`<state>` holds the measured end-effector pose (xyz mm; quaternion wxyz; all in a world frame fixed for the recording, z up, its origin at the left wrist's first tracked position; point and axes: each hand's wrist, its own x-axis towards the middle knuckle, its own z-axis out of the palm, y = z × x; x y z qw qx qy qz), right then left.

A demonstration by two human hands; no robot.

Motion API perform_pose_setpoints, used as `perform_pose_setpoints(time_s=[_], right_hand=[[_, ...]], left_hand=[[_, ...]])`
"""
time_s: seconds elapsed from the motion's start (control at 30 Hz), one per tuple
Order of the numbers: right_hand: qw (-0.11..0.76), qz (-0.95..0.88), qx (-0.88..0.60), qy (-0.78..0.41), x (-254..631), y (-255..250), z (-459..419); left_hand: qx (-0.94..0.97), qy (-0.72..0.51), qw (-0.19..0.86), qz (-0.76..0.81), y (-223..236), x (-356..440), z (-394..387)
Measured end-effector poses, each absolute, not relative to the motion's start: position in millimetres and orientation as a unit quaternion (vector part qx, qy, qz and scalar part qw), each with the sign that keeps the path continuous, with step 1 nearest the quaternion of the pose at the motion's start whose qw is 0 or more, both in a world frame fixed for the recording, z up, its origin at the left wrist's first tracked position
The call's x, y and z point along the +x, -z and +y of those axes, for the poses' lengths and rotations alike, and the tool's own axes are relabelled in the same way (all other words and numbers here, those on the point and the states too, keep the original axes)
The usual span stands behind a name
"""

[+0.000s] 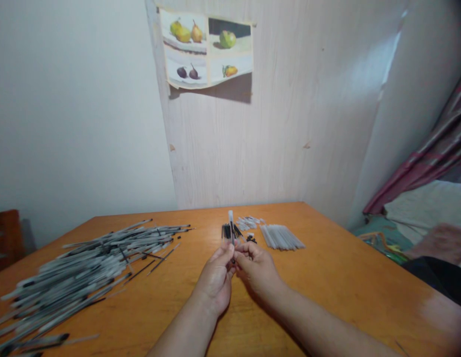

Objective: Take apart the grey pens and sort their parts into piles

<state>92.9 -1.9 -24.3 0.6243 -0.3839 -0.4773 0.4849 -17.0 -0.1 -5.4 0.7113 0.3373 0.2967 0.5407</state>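
Both of my hands meet over the middle of the orange wooden table. My left hand and my right hand are closed in a pinch on one upright pen, whose clear barrel sticks up above the fingertips. Just behind the hands lie a small bunch of black pen parts, a few tiny black pieces and a neat row of clear pen barrels. A big loose pile of pens spreads over the table's left side.
A pale wooden panel with a fruit poster stands behind the table. A brown chair back shows at far left. At right are a striped cloth, bedding and another person's limb.
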Motion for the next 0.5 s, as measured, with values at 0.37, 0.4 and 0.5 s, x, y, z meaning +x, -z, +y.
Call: perform_pose_setpoints(time_s=[0.37,0.4,0.5], right_hand=[[0.599,-0.528,-0.443,-0.407,95,5,-12],[0.597,-0.536,-0.447,-0.396,96,3,-12],[0.593,-0.546,-0.483,-0.342,108,-5,-8]], left_hand=[[0.349,-0.533,0.706,0.308,-3,-15,-7],[0.353,-0.532,0.702,0.315,-4,-14,-8],[0.367,-0.530,0.680,0.350,-3,-14,-9]])
